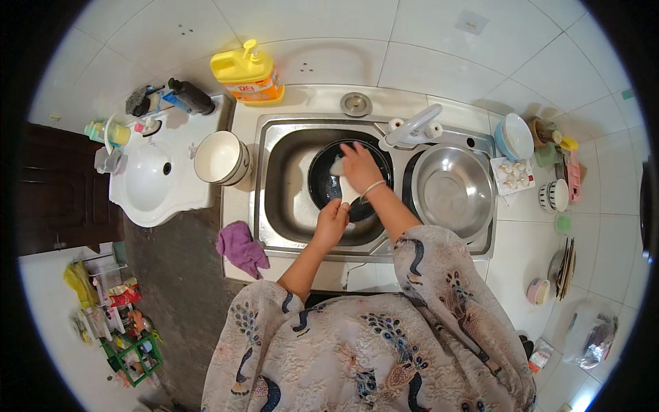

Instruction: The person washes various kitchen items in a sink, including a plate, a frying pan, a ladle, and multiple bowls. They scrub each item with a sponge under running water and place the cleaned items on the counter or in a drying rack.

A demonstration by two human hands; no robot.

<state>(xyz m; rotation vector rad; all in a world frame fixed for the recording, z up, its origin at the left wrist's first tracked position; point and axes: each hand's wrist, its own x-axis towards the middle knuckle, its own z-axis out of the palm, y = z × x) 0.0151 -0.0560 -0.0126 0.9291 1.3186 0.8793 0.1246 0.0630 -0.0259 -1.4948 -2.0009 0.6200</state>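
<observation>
We look down on a person's two bare hands working over a two-basin steel sink (376,255) set in a pale bench (357,275). In the left basin (283,182) sits a round black pan (320,180), and both hands are over it.

The left hand (332,222), at the pan's near side, has its fingers bent and pinching the near end of a smooth white object (349,190), which reaches away toward the right hand; we cannot tell its kind. The right hand (362,169), farther off and slightly right, wears a thin bracelet (373,188) at the wrist. Two of its fingers point to the far left, a little apart; a pale wad (337,166) shows at the hand's left edge, but we cannot tell whether the fingers grip it.

A wide steel bowl (453,180) fills much of the right side of the sink, near a white faucet (414,128) at the far edge. On the bench to the left we find a deep cream bowl (220,159), with a crumpled purple cloth (241,248) nearer us and a yellow pump jug (248,72) at the far side, against the tiled wall (329,58).
</observation>
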